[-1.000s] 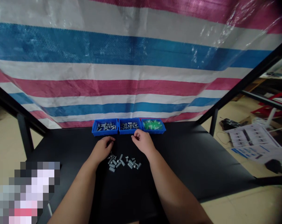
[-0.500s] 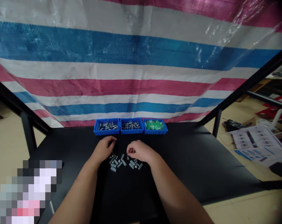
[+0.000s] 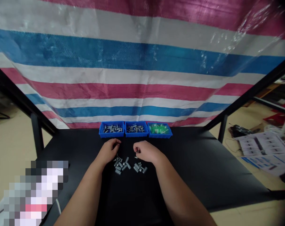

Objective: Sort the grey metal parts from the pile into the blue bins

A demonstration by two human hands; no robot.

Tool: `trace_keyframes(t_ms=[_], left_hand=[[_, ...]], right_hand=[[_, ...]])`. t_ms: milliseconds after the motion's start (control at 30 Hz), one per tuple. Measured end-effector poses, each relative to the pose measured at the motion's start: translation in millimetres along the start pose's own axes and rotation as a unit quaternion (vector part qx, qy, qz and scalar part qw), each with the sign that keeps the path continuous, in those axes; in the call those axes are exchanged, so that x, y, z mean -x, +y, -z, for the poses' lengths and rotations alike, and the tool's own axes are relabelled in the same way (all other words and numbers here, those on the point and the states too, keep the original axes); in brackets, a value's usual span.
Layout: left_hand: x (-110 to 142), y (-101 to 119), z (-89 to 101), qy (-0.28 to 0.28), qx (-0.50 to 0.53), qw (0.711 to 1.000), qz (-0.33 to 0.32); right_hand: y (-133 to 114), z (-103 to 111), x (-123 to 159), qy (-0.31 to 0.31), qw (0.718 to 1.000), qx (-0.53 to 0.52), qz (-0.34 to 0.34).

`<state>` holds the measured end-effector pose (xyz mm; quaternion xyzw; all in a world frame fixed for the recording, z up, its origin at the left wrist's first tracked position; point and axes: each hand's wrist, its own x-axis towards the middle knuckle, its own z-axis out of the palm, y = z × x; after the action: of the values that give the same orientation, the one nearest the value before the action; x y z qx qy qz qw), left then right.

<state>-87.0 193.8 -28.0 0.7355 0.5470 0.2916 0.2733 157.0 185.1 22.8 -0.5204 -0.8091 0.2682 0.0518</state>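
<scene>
I have the left hand [image 3: 107,151] curled above the left cluster of grey metal parts [image 3: 118,172] on the black table [image 3: 191,169], and I can't tell whether it grips anything. My right hand [image 3: 147,151] is drawn into a pinch with a small metal piece [image 3: 136,157] at the fingertips, held or merely beside them I can't say, just beyond the right cluster of parts [image 3: 136,168]; three blue bins [image 3: 112,135] stand behind.

three bins [image 3: 137,135] abreast on table [image 3: 191,169], two piles of parts [image 3: 118,168] before them
</scene>
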Motion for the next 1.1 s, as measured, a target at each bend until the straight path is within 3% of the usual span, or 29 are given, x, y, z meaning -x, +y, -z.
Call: trace_keyframes(t_ms=[233, 533, 600, 733, 800, 933, 1100], left_hand=[[1, 1, 2.2, 0.003, 0.026, 1.0, 0.001], [1, 2, 0.8, 0.014, 0.025, 1.0, -0.008], [2, 2, 1.1, 0.013, 0.022, 1.0, -0.011], [3, 2, 2.1, 0.012, 0.032, 0.999, -0.007], [3, 2, 2.4, 0.01, 0.036, 0.999, -0.006], [2, 1, 2.2, 0.007, 0.038, 0.999, -0.009], [2, 0, 1.7, 0.008, 0.045, 0.999, -0.005]], right_hand=[[-6, 8, -8, -0.066, 0.998, -0.012, 0.01], [8, -2, -13, -0.012, 0.996, -0.083, 0.014], [7, 6, -20, 0.022, 0.996, -0.086, 0.004], [6, 28, -38, 0.201, 0.976, -0.041, -0.067], [10, 39, -49, 0.251, 0.962, 0.014, -0.109], [18, 52, -74, 0.181, 0.963, 0.132, -0.149], [21, 55, -112, 0.101, 0.965, 0.179, -0.163]])
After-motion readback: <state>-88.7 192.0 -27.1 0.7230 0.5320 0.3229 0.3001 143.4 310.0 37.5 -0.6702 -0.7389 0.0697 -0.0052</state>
